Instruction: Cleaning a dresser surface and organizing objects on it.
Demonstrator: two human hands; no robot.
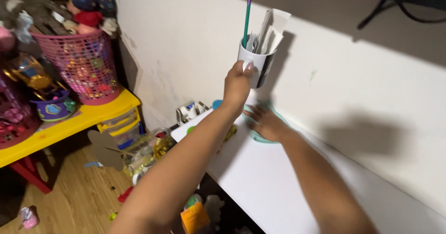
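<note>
Head view shows us a white desk point(260, 178) running along a pale wall point(186, 39), with a yellow shelf point(69, 122) to the left over a wooden floor point(79, 201). On the yellow shelf stands a pink mesh basket point(86, 64), round and heaped with small toys; beside it sits a purple toy bowl point(53, 107).

Our left hand point(238, 83) is raised above the far end of the desk and wrapped around a white cup point(256, 63), gripping its side. The cup stands upright in the air, near the wall, its mouth pointing up. A dark rectangular label runs down its right side. Folded white papers point(272, 29) stick up out of it, and a teal pencil point(246, 20) rises from it, long axis nearly vertical, tip upward and leaning slightly right.

Our right hand point(267, 122) lies flat with fingers spread on a teal round thing point(260, 136) on the desk, just below the cup; it grips nothing.

Below the desk edge we see a small orange package point(194, 217), boxy, its print too blurred to read.
</note>
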